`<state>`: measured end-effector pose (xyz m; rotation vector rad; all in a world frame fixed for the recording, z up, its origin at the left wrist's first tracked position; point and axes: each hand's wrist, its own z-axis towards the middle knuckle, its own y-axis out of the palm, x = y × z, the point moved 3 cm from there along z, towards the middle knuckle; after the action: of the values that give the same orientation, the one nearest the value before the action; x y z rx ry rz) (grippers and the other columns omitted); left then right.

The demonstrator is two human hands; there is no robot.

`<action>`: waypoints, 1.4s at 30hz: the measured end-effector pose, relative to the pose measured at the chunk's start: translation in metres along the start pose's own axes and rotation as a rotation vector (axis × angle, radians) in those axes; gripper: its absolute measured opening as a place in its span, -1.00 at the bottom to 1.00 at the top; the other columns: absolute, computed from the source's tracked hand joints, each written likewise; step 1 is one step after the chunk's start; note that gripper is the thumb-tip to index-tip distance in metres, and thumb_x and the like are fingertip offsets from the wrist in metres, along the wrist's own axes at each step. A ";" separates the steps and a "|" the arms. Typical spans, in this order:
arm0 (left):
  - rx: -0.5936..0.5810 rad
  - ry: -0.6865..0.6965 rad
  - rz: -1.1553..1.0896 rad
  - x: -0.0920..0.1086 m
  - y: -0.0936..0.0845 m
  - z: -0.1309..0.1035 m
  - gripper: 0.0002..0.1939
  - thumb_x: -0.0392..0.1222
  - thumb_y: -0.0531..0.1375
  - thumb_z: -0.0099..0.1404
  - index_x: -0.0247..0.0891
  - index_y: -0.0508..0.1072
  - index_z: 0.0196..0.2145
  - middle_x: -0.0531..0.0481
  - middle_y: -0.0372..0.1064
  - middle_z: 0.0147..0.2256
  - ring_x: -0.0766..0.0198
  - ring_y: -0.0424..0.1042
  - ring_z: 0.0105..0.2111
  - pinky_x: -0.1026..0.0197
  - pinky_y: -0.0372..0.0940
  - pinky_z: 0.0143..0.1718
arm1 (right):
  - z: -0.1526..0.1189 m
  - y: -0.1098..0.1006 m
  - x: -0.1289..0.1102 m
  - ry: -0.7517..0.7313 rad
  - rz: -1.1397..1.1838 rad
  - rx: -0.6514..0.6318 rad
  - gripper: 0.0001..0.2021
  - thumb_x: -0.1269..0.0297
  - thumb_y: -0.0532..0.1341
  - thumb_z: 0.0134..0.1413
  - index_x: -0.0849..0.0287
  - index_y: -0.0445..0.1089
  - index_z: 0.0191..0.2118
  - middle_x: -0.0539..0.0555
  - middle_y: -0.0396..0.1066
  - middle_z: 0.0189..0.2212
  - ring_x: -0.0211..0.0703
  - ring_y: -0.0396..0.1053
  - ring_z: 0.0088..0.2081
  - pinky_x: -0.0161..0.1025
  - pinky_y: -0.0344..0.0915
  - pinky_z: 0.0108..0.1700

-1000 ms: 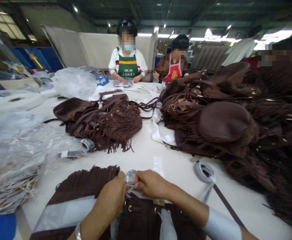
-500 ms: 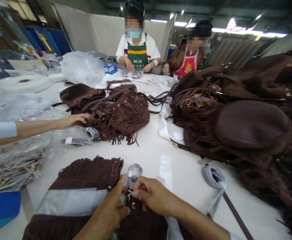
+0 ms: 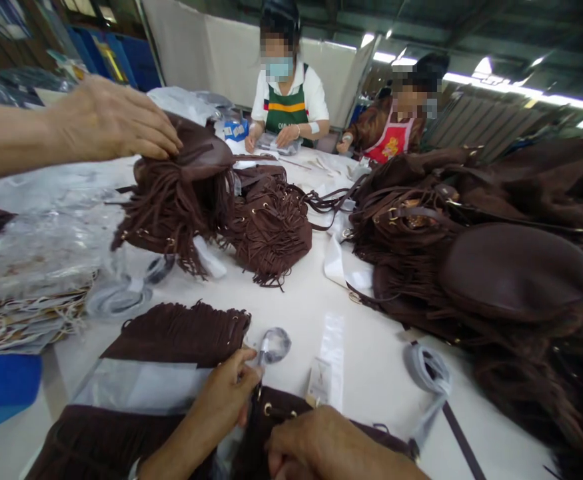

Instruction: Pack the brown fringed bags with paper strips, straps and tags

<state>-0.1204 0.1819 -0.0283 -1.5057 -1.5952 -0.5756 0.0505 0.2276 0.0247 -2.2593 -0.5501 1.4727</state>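
A dark brown bag with gold eyelets (image 3: 291, 402) lies at the bottom centre. My left hand (image 3: 226, 393) pinches a clear plastic-wrapped strap (image 3: 274, 345) at the bag's left edge. On the front of the bag rests my right hand (image 3: 316, 440), its fingers curled in and mostly hidden, so what they hold cannot be made out. A small white tag (image 3: 320, 380) stands just beyond it. Left of my hands lies a brown fringed piece (image 3: 171, 337) with a plastic-covered band (image 3: 141, 393) across it.
At the left, another person's hand (image 3: 116, 123) holds a fringed bag (image 3: 186, 173) above the table. Brown bags (image 3: 516, 267) are heaped on the right. A wrapped strap coil (image 3: 428, 367) lies nearer. Two people work across the table (image 3: 291, 307).
My right hand has moved down and right, away from my left hand, and the white tag now shows. The other person's hand has lifted a fringed bag. The view has shifted slightly.
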 end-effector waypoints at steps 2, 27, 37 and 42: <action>0.060 0.021 0.056 0.004 0.001 0.000 -0.52 0.11 0.12 0.18 -0.28 0.33 -0.06 0.05 0.42 -0.43 0.38 0.24 -0.72 0.29 0.04 -0.70 | -0.002 -0.007 -0.003 0.039 0.126 -0.001 -0.85 0.43 0.23 0.09 0.10 0.46 -0.21 -0.07 0.54 -0.26 -0.30 0.48 -0.27 -0.48 0.26 -0.27; 0.079 -0.027 -0.206 0.017 0.000 -0.005 -0.54 0.26 0.16 -0.06 -0.21 0.34 -0.44 0.20 0.14 -0.80 0.40 0.03 -0.79 0.32 -0.08 -0.73 | 0.019 -0.030 -0.020 0.119 -0.236 0.497 -0.89 0.39 0.06 0.18 0.10 0.28 -0.21 0.00 0.33 -0.26 -0.21 0.33 -0.30 -0.30 0.19 -0.26; 0.076 -0.033 -0.201 0.008 -0.002 -0.003 -0.50 0.30 0.18 -0.02 -0.22 0.36 -0.40 0.18 0.17 -0.79 0.39 0.05 -0.79 0.33 -0.07 -0.72 | 0.024 -0.027 -0.027 0.057 -0.264 0.483 -0.83 0.41 0.05 0.19 0.10 0.32 -0.16 0.03 0.31 -0.20 -0.22 0.33 -0.27 -0.29 0.22 -0.24; 0.069 -0.041 -0.218 0.012 -0.001 -0.005 -0.56 0.24 0.17 0.00 -0.23 0.35 -0.41 0.19 0.16 -0.79 0.41 0.05 -0.78 0.34 -0.08 -0.72 | 0.023 -0.027 -0.024 0.033 -0.244 0.458 -0.85 0.40 0.05 0.23 0.10 0.33 -0.16 0.03 0.31 -0.17 -0.24 0.34 -0.26 -0.32 0.24 -0.21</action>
<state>-0.1192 0.1846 -0.0155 -1.3098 -1.8059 -0.6068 0.0175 0.2401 0.0489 -1.7901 -0.4096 1.2816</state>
